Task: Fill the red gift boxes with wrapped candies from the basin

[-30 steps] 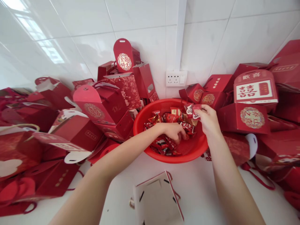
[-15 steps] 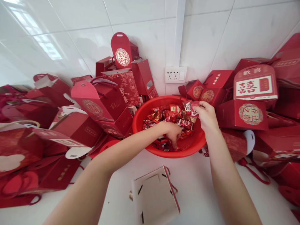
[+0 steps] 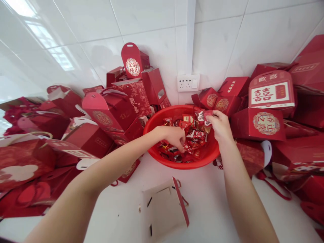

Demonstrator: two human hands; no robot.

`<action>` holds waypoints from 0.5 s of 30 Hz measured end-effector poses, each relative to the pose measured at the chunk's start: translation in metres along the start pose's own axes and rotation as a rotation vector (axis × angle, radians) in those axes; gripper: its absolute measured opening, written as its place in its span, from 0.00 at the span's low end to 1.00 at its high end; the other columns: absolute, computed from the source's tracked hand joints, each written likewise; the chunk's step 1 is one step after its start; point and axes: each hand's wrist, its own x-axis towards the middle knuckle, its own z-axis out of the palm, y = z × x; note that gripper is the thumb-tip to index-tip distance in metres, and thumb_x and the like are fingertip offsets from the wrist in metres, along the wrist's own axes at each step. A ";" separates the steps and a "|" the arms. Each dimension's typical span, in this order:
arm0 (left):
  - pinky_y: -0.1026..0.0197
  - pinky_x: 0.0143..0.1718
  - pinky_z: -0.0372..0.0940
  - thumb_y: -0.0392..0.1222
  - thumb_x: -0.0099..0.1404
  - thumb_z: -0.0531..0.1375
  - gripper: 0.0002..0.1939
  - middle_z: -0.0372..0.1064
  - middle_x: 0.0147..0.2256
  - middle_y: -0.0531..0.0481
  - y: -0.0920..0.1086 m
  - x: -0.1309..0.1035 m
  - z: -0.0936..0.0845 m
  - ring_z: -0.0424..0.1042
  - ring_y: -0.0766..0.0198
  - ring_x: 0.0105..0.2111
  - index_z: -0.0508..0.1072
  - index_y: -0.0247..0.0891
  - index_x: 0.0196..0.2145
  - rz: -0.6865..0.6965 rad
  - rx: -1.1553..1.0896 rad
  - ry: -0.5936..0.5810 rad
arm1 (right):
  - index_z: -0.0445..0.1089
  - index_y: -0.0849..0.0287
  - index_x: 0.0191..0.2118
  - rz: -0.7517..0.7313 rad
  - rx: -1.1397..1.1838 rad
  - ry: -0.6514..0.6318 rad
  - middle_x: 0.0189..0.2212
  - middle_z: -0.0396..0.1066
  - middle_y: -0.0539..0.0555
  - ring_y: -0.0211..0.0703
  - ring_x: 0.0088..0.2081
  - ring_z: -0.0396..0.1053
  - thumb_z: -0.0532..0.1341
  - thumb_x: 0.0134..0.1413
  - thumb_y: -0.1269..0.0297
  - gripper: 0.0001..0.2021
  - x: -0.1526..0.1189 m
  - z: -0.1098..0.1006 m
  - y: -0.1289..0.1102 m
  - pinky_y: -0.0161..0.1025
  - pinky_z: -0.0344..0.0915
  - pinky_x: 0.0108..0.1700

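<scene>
A red plastic basket [image 3: 182, 165] holds many wrapped sweets, mostly red. Inside it, my left hand [image 3: 176, 136] has its fingers closed on a red-and-white sweet packet [image 3: 187, 148] near the middle of the pile. Over the basket's right rim, my right hand [image 3: 221, 125] pinches red sweet packets [image 3: 204, 117] between thumb and fingers. Nearer to me on the white table stands an open gift box [image 3: 165, 209], its pale inside facing up and a red side with cord on its right.
Red gift boxes are heaped left [image 3: 108, 109] and right [image 3: 269, 121] of the basket. Behind are a tiled wall [image 3: 149, 44] and a white socket [image 3: 188, 83]. A cord loop [image 3: 275, 185] lies on the table [image 3: 210, 202] at the right.
My left hand has moved up and to the left within the basket, its fingers now at a packet. My right hand still pinches its packets. The view has shifted slightly.
</scene>
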 end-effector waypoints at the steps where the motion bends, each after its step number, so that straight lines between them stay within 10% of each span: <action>1: 0.64 0.29 0.61 0.48 0.59 0.67 0.12 0.80 0.31 0.49 0.001 -0.004 0.002 0.73 0.63 0.27 0.83 0.38 0.36 -0.058 0.053 -0.038 | 0.70 0.56 0.26 0.000 -0.001 -0.003 0.21 0.74 0.46 0.42 0.27 0.72 0.63 0.33 0.70 0.07 0.000 0.000 0.000 0.38 0.69 0.32; 9: 0.57 0.36 0.68 0.47 0.52 0.70 0.18 0.80 0.39 0.40 0.018 -0.007 0.025 0.78 0.48 0.38 0.82 0.38 0.40 -0.185 0.285 0.025 | 0.70 0.55 0.26 -0.003 -0.020 -0.025 0.21 0.73 0.46 0.44 0.28 0.73 0.64 0.35 0.70 0.06 0.000 -0.001 0.002 0.40 0.69 0.33; 15: 0.50 0.45 0.69 0.42 0.63 0.61 0.14 0.77 0.46 0.33 0.018 0.016 0.033 0.78 0.43 0.45 0.81 0.34 0.44 -0.140 0.312 0.313 | 0.70 0.57 0.26 0.005 -0.020 -0.012 0.21 0.73 0.48 0.43 0.28 0.72 0.63 0.35 0.72 0.07 -0.003 0.000 -0.001 0.39 0.68 0.33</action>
